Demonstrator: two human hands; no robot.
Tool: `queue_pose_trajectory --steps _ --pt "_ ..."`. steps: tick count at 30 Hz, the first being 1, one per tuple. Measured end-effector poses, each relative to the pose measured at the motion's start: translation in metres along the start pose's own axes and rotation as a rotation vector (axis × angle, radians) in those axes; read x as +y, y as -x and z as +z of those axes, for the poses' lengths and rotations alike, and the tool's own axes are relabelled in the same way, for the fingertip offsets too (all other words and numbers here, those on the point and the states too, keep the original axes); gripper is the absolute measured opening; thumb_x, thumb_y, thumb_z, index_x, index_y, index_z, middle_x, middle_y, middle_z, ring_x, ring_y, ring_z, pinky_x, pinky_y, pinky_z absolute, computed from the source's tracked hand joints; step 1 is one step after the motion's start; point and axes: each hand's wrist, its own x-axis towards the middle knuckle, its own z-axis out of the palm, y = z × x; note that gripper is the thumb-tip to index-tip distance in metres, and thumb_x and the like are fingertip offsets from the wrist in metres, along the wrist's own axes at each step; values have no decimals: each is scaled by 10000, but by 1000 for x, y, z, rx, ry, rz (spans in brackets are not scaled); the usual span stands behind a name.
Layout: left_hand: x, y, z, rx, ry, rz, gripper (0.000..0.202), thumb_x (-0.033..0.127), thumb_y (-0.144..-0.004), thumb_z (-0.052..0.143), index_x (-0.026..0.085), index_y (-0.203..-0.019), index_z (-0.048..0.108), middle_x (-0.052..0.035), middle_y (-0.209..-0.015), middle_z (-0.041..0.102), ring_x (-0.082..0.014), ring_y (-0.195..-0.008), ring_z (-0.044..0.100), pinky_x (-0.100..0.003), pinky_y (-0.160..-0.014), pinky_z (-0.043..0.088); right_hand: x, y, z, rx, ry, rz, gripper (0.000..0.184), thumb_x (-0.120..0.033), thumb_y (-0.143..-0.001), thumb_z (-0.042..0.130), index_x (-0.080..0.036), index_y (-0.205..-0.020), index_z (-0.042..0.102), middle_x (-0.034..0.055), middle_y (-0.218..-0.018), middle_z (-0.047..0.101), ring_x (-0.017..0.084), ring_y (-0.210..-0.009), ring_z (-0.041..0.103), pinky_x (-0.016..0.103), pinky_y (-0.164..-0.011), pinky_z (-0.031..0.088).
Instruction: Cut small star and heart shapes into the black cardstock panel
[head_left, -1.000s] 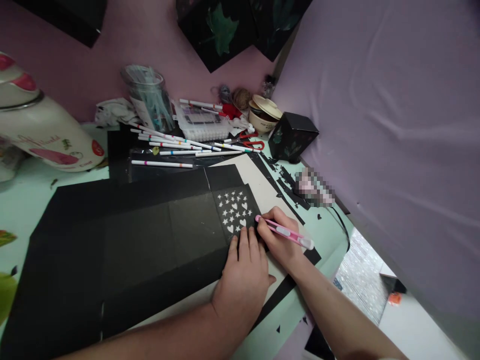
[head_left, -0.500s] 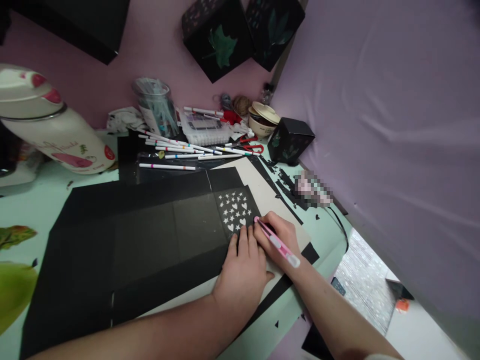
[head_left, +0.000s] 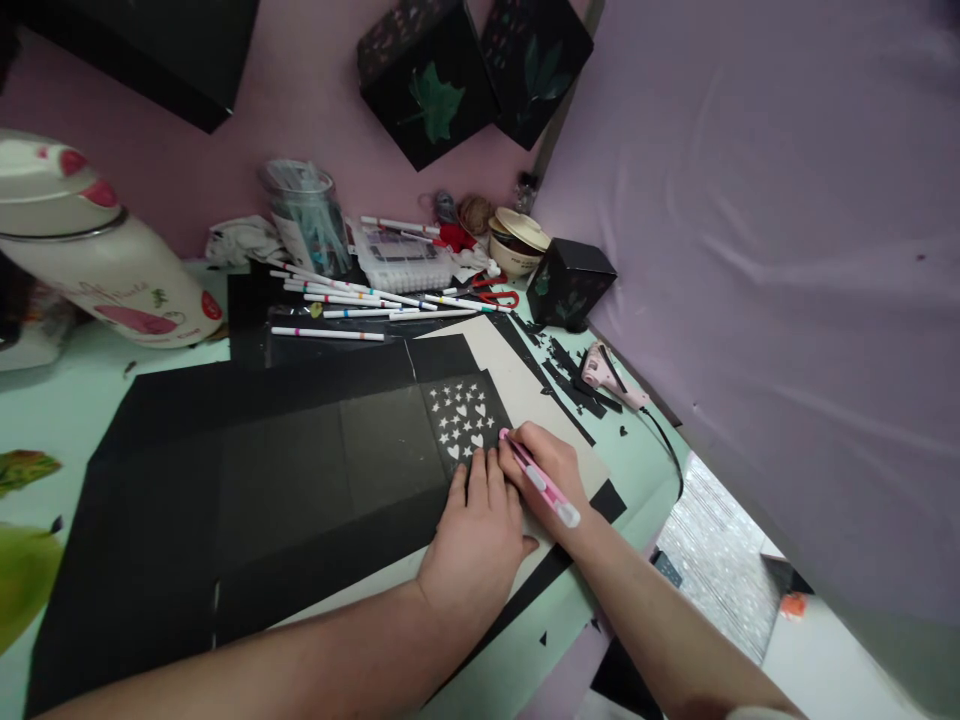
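A large sheet of black card (head_left: 285,460) lies across the desk, with a cluster of star and heart cut-outs (head_left: 461,420) near its right end. White shows through these holes from a pale board (head_left: 517,375) underneath. My left hand (head_left: 476,530) rests flat on the card just below the cut-outs, fingers stretched out. Beside it, my right hand (head_left: 547,465) is closed round a pink craft knife (head_left: 544,485), held like a pen. The knife's front end is at the card's right edge, next to the cut-outs; its blade is too small to make out.
Several white markers (head_left: 352,300) lie behind the card, near red-handled scissors (head_left: 495,290). A pink glue gun (head_left: 611,375) with a black cord sits among black paper scraps at the right. A small black box (head_left: 571,282) stands behind it. A white bottle (head_left: 97,250) is at left.
The whole view has shifted slightly, so things appear a little further left. Both hands keep nearly the same place on the card, and the knife stays in my right hand.
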Motion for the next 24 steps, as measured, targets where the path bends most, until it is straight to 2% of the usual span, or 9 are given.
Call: queue_pose_trajectory --steps 3,8,11,14,24 --pt "0 -1 -1 -13 -3 4 650 552 -879 552 52 -1294 578 -251 -1386 476 -387 -1303 443 -480 -1052 403 -1 2 -1 24 -74 34 235 -271 -903 518 -212 -684 458 -42 -608 473 108 -538 443 235 -542 366" --pt "0 0 1 -16 -13 -6 677 568 -864 567 67 -1319 557 -256 -1399 454 -383 -1313 432 -476 -1053 402 6 -4 -10 108 -288 177 107 -256 -867 553 -205 -773 566 -30 -665 574 119 -582 511 227 -549 409" --pt "0 0 2 -14 -11 -6 682 569 -869 560 72 -1335 540 -257 -1402 448 -379 -1321 423 -476 -1053 403 17 -14 -19 -25 -328 106 73 -228 -827 582 -200 -759 588 -23 -685 599 123 -603 531 234 -569 420" --pt "0 0 1 -30 0 -10 691 567 -869 561 71 -1348 525 -260 -1409 437 -379 -1327 414 -484 -1058 396 25 -23 -24 -85 -328 0 54 -202 -810 581 -200 -758 595 -21 -690 604 122 -608 536 237 -577 418" --pt "1 -1 0 -56 3 -12 698 583 -868 553 83 -1353 522 -247 -1415 438 -374 -1332 410 -481 -1044 410 31 -22 -16 -92 -302 -84 77 -174 -818 569 -201 -746 573 -17 -663 590 120 -578 516 242 -564 408"
